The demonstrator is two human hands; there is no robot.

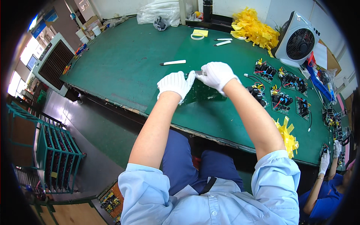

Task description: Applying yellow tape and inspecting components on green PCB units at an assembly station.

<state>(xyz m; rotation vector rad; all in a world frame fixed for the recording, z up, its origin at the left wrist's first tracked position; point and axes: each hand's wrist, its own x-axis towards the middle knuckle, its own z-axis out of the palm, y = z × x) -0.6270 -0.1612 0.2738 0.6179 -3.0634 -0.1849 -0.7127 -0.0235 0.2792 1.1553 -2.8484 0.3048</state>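
In white gloves, my two hands meet over the green table. My right hand [216, 75] pinches a small flat grey piece [199, 72]. My left hand [175, 84] is closed, its fingertips near that piece's left end; what they grip, if anything, is too small to make out. Just beyond lies a white pen-like tool with a black tip [173, 63]. Several circuit boards [264, 71] with black parts, yellow tape and wires lie to the right of my right hand. Dark shadow covers the table beneath my hands.
A heap of yellow tape strips [255, 30] and a white fan [300, 40] stand at the back right. A tape roll [197, 36] lies beyond my hands. More yellow strips [287, 137] hang at the near edge. At far right, a co-worker's gloved hand [324, 162] handles boards.
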